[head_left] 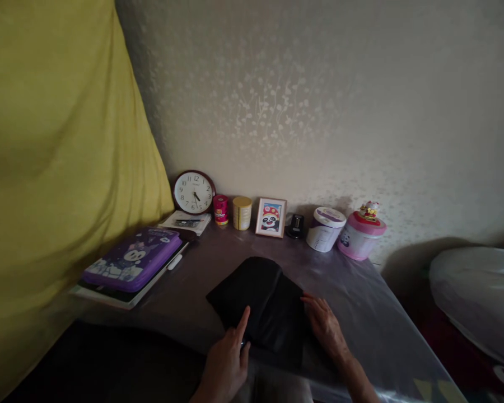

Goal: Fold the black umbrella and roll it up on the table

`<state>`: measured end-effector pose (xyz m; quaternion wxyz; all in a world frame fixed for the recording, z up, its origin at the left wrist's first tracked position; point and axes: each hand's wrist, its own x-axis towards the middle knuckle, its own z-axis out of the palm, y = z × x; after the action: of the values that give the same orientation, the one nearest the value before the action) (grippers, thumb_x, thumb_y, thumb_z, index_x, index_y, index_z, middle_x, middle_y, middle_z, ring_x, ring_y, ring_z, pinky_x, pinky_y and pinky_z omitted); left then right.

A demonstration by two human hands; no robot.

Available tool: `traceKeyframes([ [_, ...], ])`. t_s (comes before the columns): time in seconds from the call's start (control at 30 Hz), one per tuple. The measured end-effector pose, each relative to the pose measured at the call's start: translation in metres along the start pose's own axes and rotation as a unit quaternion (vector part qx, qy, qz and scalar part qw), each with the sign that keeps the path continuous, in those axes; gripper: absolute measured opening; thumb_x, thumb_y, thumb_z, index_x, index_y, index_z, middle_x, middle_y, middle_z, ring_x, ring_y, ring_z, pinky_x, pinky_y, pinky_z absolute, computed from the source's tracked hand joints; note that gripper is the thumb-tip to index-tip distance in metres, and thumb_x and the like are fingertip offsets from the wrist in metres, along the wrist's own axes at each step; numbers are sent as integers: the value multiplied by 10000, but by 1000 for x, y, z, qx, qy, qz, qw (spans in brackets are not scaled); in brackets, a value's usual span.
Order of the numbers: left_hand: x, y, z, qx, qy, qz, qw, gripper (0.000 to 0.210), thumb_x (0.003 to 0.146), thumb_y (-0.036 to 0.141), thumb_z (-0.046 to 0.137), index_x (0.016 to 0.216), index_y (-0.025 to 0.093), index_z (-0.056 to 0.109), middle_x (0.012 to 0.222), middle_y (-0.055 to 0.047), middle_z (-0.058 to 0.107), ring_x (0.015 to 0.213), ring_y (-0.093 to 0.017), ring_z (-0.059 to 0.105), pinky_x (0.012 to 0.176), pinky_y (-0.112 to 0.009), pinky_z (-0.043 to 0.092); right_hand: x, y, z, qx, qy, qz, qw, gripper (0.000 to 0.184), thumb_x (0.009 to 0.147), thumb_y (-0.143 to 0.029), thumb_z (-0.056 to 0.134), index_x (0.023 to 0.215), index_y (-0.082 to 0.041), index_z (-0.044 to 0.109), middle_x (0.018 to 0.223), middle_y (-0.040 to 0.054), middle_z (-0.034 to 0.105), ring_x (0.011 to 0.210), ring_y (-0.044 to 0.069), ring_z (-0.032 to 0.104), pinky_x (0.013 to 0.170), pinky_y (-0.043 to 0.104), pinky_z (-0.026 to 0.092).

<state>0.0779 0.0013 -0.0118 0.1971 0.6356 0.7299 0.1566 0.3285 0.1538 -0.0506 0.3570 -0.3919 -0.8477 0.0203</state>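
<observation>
A black piece of cloth [269, 302], folded with a diagonal crease on top, lies on the table in front of me. My left hand [227, 361] is at its near left side, index finger stretched out onto the cloth and thumb apart from it. Its other fingers are mostly hidden; a small shiny spot shows between thumb and index finger, too small to name. At the right edge of the cloth, my right hand [327, 330] rests with its fingers extended, the fingertips touching that edge. Whether its thumb goes under the cloth cannot be seen.
A purple case [134, 260] lies on books at the left, beside a yellow curtain [67, 140]. Along the wall stand a clock [194, 192], a pink can [220, 210], a yellow-lidded tin [242, 214], a panda picture frame [271, 217] and two tubs [325, 229].
</observation>
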Motion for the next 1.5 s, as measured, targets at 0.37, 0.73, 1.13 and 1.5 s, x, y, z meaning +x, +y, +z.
traceKeyframes([
  [0.37, 0, -4, -3, -42, -3, 4, 999, 641, 899, 204, 367, 1466, 253, 73, 1217, -67, 600, 1068, -156, 586, 942, -238, 401, -11, -25, -2, 41, -14, 4, 999, 258, 918, -231, 403, 1070, -251, 611, 1265, 64, 555, 1103, 182, 584, 904, 329, 534],
  [0.73, 3, -8, -4, -64, 0, 11, 998, 642, 891, 212, 369, 1468, 235, 89, 1249, -60, 589, 1095, -152, 574, 955, -223, 390, -14, -17, -4, 13, -13, -2, 1000, 318, 899, -187, 384, 1153, -237, 569, 1338, 83, 494, 1170, 188, 543, 919, 333, 528],
  [1.13, 3, -8, -10, -102, -14, 10, 995, 655, 879, 202, 374, 1467, 240, 89, 1312, -56, 550, 1127, -143, 556, 975, -241, 390, 12, -43, -8, 112, -11, -6, 994, 278, 892, -180, 380, 1053, -241, 598, 1305, 75, 524, 1150, 187, 556, 926, 334, 508],
  [1.5, 5, -13, -4, -160, -10, 41, 986, 667, 844, 216, 391, 1463, 162, 149, 1330, -93, 533, 1154, -154, 546, 993, -258, 385, 81, -81, 12, 139, 35, -68, 987, 272, 923, -201, 377, 1078, -228, 599, 1263, 84, 544, 1145, 176, 549, 954, 334, 483],
])
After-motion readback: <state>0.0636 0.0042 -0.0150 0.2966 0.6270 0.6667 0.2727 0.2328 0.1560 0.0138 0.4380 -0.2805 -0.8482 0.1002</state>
